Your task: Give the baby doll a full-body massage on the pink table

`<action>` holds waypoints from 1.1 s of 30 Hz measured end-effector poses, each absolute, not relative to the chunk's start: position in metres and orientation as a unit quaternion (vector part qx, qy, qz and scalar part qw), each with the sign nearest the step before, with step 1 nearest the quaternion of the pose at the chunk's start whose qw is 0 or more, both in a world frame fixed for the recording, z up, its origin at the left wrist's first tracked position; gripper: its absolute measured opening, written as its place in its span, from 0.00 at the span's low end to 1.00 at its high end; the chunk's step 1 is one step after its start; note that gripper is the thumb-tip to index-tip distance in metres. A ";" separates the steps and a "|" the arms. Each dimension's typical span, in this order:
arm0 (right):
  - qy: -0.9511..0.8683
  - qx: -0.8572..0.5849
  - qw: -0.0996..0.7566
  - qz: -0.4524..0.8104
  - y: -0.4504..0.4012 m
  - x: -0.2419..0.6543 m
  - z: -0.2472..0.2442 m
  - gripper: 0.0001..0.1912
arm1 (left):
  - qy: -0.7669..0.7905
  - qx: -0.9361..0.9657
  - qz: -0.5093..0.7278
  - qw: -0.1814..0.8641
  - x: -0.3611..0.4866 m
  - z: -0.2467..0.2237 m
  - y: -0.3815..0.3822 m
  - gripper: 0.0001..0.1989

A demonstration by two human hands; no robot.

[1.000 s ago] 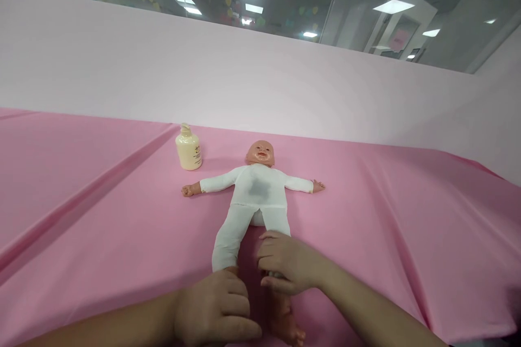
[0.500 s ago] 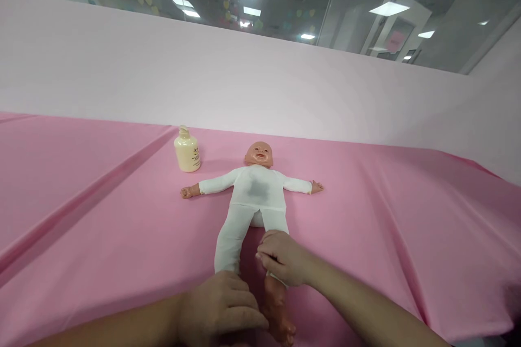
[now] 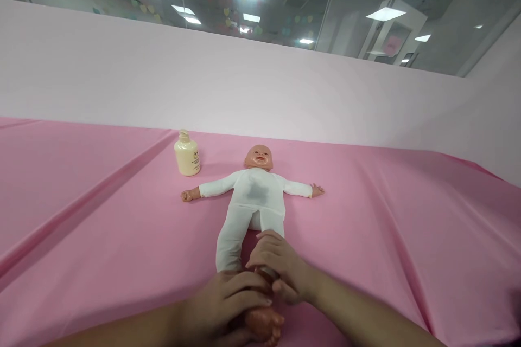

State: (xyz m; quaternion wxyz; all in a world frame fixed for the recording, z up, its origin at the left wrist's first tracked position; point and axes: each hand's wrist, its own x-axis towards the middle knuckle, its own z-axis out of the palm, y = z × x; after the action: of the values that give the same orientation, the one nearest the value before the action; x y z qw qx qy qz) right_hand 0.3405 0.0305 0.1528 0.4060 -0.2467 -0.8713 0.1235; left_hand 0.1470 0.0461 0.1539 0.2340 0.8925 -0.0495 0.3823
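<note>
A baby doll (image 3: 257, 195) lies on its back with its arms spread, its head toward the far side. Its body and limbs are white, with a grey patch on the chest. My right hand (image 3: 287, 268) curls around the lower part of the leg on the right. Just below it, my left hand (image 3: 226, 303) has its fingers wrapped over the ankle and foot of that same leg. The bare brown foot (image 3: 264, 322) pokes out under my left fingers. Behind my left hand the other leg's lower end is hidden.
A cream pump bottle (image 3: 187, 154) stands upright left of the doll's head. Pink cloth (image 3: 122, 227) with several folds covers the surface. A white wall (image 3: 244, 84) rises behind it, with glass panes (image 3: 264, 5) above.
My left hand has closed on the doll's ankle and foot, and the foot has shifted left. My right hand's fingers have moved left and spread further round the lower leg.
</note>
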 end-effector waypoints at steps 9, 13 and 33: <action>-0.944 -0.192 0.268 -0.008 0.032 0.358 0.163 0.42 | -0.036 0.872 0.398 0.281 0.140 0.137 0.054 0.19; -0.928 -0.203 0.301 -0.079 0.028 0.348 0.159 0.37 | -0.034 0.849 0.391 0.353 0.141 0.137 0.056 0.18; -0.897 -0.249 0.365 -0.014 0.030 0.341 0.136 0.34 | 0.030 0.864 0.345 0.365 0.142 0.132 0.057 0.03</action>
State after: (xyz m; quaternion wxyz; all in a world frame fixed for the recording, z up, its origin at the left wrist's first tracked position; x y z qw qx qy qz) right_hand 0.3410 0.0304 0.1358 0.3654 -0.2486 -0.8969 -0.0141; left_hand 0.1416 0.0566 0.1323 0.3645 0.8645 0.0305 0.3448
